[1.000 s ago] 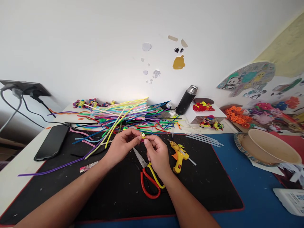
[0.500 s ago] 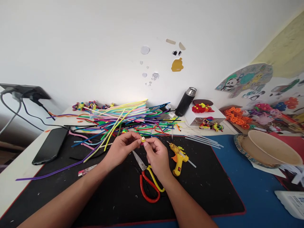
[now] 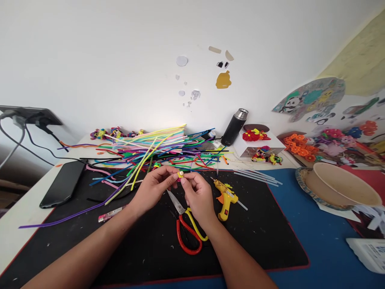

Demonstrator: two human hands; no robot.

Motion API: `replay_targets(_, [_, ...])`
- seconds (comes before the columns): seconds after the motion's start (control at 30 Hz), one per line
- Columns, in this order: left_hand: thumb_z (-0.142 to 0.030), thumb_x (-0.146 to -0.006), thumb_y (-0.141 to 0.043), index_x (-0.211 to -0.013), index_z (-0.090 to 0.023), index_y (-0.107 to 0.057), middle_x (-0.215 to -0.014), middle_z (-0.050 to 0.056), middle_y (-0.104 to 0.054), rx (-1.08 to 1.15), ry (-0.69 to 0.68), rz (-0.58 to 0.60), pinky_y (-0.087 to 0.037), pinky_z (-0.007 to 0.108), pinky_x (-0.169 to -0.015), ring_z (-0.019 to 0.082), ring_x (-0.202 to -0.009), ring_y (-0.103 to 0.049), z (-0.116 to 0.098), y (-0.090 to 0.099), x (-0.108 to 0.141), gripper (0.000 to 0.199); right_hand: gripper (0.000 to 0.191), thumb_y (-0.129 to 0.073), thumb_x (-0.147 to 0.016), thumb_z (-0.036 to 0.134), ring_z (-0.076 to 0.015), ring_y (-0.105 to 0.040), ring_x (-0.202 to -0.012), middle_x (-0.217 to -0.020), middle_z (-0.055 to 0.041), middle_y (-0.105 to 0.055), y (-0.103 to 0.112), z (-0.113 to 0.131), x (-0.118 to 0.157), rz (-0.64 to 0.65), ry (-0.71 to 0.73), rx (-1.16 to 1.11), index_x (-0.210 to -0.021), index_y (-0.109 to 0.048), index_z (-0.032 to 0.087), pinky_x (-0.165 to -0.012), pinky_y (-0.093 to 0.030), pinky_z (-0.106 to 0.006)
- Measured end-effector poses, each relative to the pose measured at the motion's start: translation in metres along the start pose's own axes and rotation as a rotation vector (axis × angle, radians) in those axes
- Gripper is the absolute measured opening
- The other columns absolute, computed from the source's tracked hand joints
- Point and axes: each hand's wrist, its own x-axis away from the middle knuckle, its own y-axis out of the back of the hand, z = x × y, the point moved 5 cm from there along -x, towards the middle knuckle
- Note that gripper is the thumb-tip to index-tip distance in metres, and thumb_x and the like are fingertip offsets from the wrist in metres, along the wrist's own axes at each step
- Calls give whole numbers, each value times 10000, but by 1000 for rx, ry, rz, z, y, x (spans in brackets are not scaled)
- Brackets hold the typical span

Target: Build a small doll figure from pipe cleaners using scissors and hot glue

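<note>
Between the fingertips of both hands is a small yellow and pink piece with a white top [image 3: 181, 175], held above the black mat [image 3: 144, 253]. My left hand [image 3: 155, 186] pinches it from the left, my right hand [image 3: 198, 194] from the right. Scissors [image 3: 188, 233] with one red and one yellow handle lie below, partly behind my right hand. A yellow glue gun [image 3: 225, 198] with a clear stick in its back rests just right of my right hand. Part of the small piece is hidden by my fingers.
A heap of coloured pipe cleaners [image 3: 153, 146] lies along the wall. A phone [image 3: 63, 184] is at the left, with a lighter [image 3: 110, 213] on the mat. Clear glue sticks [image 3: 258, 176], a black flask [image 3: 234, 127] and a beige bowl [image 3: 345, 184] are toward the right.
The small piece shows slightly more between my fingertips. Both hands stay in nearly the same place, and the whole view has shifted very slightly.
</note>
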Motion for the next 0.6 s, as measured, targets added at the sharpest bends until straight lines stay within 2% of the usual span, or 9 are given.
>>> replay_targets(0.2, [-493, -892, -805, -1014, -196, -782, -794, 20, -699, 66, 12, 27, -511, 267, -617, 169, -720, -646, 0, -2, -1, 323, 261, -658, -981, 463, -103, -401, -438, -587, 65, -527, 0, 1, 1, 8, 20, 33, -968, -683, 204, -431, -301, -243])
replay_targets(0.37, [-476, -844, -851, -985, -189, -777, -792, 14, -681, 124, 25, -17, -498, 262, -604, 152, -683, -618, 3, 0, -3, 329, 278, -663, -980, 473, -109, -406, -439, -574, 63, -527, 0, -2, 0, 19, -4, 48, -1011, -704, 200, -427, -305, -242])
replay_targets(0.6, [-466, -836, -859, -883, -194, -724, -771, -1, -666, 53, -21, -41, -503, 268, -635, 149, -685, -613, -2, 1, -2, 308, 334, -685, -957, 526, -101, -427, -456, -660, 36, -601, -3, 1, 0, 51, -34, -29, -1024, -695, 199, -417, -311, -235])
